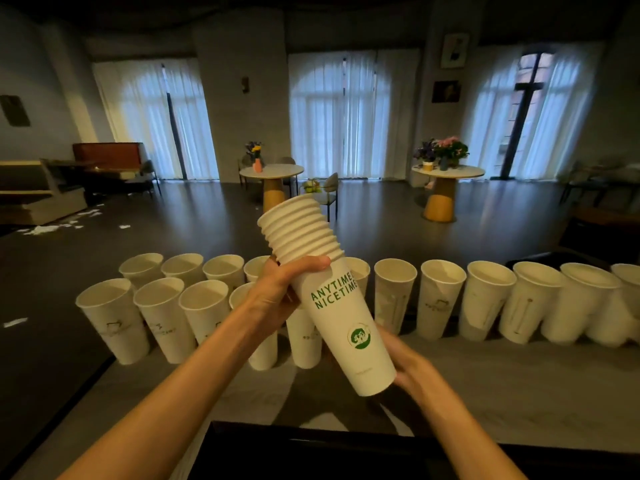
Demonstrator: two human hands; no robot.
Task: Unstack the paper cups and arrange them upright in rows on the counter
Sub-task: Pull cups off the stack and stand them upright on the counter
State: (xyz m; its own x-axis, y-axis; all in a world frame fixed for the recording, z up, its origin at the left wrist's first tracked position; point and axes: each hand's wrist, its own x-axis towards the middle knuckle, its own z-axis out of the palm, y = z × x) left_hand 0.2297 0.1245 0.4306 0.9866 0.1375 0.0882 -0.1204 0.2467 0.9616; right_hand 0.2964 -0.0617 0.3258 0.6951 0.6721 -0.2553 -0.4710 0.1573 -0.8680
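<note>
Left hand (pixel 277 292) wrapped round the upper part of the tilted stack of nested white paper cups with green lettering (pixel 329 299), thumb laid just beneath the band of rims, probably to free one cup. Right hand (pixel 412 367) cupped under the base, fingers curled round it, steadying the stack. Held in the air above the grey counter (pixel 485 375). Beyond, upright white paper cups (pixel 436 299) already in two rows, front row still short.
</note>
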